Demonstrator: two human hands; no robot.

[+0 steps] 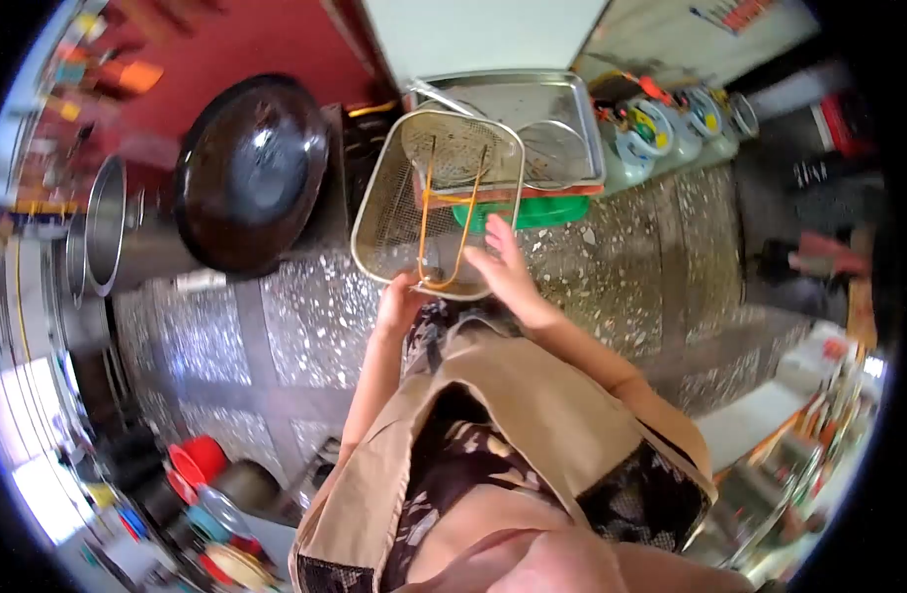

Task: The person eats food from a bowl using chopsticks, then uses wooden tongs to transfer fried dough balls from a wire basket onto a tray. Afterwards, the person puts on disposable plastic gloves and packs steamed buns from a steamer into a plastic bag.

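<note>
A rectangular wire-mesh basket (382,219) with a pale rim is in front of my body, above the speckled floor. An orange-yellow U-shaped handle (424,232) lies across its opening. My left hand (400,300) is closed on the near edge of the basket, close to the bend of the handle; its fingertips are partly hidden. Just right of the handle, my right hand (513,277) is open with its fingers apart, over the basket's near right side. I cannot tell whether it touches the rim.
Behind the basket, a metal tray (580,111) carries a round strainer (554,153), above a green tub (554,211). A large dark wok (268,176) stands to the left. Several jars (639,158) line the right back. Stacked pots and bowls (202,465) are at lower left.
</note>
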